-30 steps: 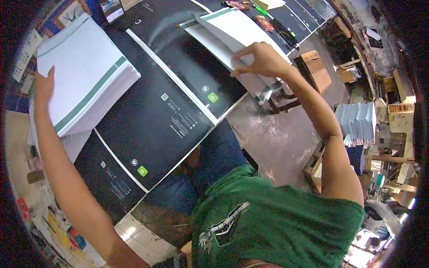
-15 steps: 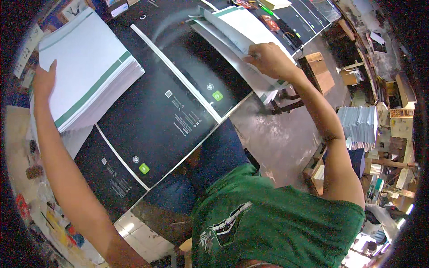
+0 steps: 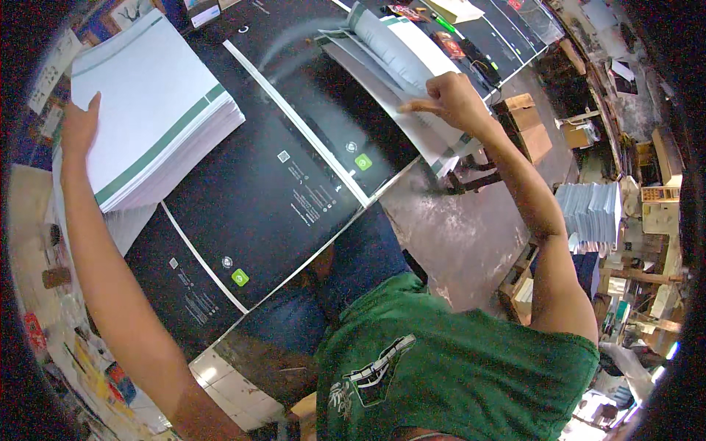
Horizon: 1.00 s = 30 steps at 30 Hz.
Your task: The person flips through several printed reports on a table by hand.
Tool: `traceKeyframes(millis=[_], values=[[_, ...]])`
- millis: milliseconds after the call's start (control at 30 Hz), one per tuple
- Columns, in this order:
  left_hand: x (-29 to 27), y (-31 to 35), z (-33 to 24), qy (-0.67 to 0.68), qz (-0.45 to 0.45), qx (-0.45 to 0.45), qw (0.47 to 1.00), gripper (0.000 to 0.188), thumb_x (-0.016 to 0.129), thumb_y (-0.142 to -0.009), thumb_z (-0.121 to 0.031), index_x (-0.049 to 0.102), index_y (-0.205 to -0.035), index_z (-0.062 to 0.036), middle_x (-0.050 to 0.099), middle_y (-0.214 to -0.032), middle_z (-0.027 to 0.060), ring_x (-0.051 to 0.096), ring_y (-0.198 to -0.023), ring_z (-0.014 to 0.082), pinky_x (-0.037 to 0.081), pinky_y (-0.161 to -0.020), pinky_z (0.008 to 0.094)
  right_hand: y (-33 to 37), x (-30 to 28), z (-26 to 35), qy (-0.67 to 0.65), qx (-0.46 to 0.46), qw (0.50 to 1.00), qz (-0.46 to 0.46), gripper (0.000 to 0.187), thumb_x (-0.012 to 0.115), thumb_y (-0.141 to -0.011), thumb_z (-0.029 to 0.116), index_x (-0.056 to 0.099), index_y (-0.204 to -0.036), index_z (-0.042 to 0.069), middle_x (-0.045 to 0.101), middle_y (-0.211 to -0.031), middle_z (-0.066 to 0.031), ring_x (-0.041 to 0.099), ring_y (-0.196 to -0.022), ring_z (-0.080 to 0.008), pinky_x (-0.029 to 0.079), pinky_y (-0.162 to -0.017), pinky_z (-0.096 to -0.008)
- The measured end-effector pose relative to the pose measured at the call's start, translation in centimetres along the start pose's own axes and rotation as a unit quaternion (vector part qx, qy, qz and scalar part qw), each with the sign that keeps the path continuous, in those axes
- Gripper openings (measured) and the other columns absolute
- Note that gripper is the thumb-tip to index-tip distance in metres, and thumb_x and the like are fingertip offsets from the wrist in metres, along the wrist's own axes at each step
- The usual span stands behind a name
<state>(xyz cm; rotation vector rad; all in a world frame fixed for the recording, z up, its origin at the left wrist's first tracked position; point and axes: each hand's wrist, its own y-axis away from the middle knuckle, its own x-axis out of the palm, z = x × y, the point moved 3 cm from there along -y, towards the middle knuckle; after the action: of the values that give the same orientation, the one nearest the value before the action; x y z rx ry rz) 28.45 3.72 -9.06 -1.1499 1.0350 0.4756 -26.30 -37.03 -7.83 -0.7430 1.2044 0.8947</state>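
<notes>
A thick stack of white printed sheets with green bands lies at the upper left. My left hand grips its left edge, thumb on the top sheet and the other fingers partly hidden past the side. On the right is a lower pile of similar sheets, its upper leaf curling upward at the left side. Over this pile hovers or rests my right hand, thumb stretched out to the left and fingers bent. No sheet shows between that thumb and the fingers.
Both piles rest on a black printed tabletop with white strips. A green marker and a red packet lie at the far right. Beyond the table edge stand a cardboard box and a stack of folded paper.
My right thumb has come away from the bent fingers, and the hand has moved slightly right. The upper leaf now curls higher. My left hand stays on the stack.
</notes>
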Motion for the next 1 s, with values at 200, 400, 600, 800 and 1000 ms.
traceKeyframes(millis=[200,400,600,800,1000], values=[[-1.5,1.0,-0.7,0.023,-0.099,0.072,0.992,0.094,0.062,-0.087,-0.052,0.027,-0.142,0.0154,0.044,-0.136,0.0393,0.045,-0.128,0.0488,0.034,-0.11,0.0458,-0.9,0.1,-0.9,-0.082,0.066,0.994,-0.003,0.064,0.068,-0.086,0.054,0.065,-0.064,-0.006,0.052,-0.049,-0.0149,0.051,-0.045,-0.0227,0.045,-0.051,-0.0407],[-1.9,1.2,-2.2,0.053,-0.049,0.053,0.996,0.094,0.063,-0.088,-0.049,0.024,-0.142,0.0175,0.036,-0.142,0.0405,0.038,-0.134,0.0474,0.031,-0.113,0.0431,0.5,0.9,-0.3,-0.055,-0.068,0.988,-0.127,0.031,0.066,-0.088,0.025,0.068,-0.111,0.005,0.065,-0.071,-0.0206,0.066,-0.062,-0.0329,0.051,-0.061,-0.0431],[-0.9,0.3,0.2,0.042,-0.049,0.073,0.995,0.093,0.062,-0.088,-0.051,0.029,-0.139,0.0197,0.039,-0.138,0.042,0.041,-0.132,0.0485,0.033,-0.111,0.0441,-0.4,1.1,1.0,-0.019,-0.14,0.989,-0.036,0.037,0.072,-0.084,0.032,0.069,-0.106,0.002,0.069,-0.09,-0.0246,0.068,-0.089,-0.0382,0.051,-0.084,-0.0453],[-1.3,0.8,-1.3,0.018,-0.047,0.064,0.997,0.092,0.061,-0.088,-0.054,0.035,-0.134,0.0214,0.041,-0.134,0.0436,0.043,-0.129,0.0497,0.035,-0.11,0.0449,-0.7,0.6,1.6,0.026,-0.027,0.996,0.086,0.054,0.084,-0.067,0.05,0.073,-0.095,0.005,0.071,-0.088,-0.0193,0.068,-0.086,-0.0341,0.051,-0.081,-0.0427],[-0.6,0.5,-0.8,0.009,-0.049,0.056,0.997,0.093,0.059,-0.087,-0.059,0.039,-0.132,0.0197,0.047,-0.13,0.0426,0.047,-0.125,0.0511,0.037,-0.107,0.0468,-0.7,0.0,0.3,-0.035,-0.12,0.99,0.067,0.022,0.062,-0.092,0.018,0.068,-0.096,-0.002,0.069,-0.084,-0.0213,0.067,-0.079,-0.0369,0.05,-0.072,-0.0404]])
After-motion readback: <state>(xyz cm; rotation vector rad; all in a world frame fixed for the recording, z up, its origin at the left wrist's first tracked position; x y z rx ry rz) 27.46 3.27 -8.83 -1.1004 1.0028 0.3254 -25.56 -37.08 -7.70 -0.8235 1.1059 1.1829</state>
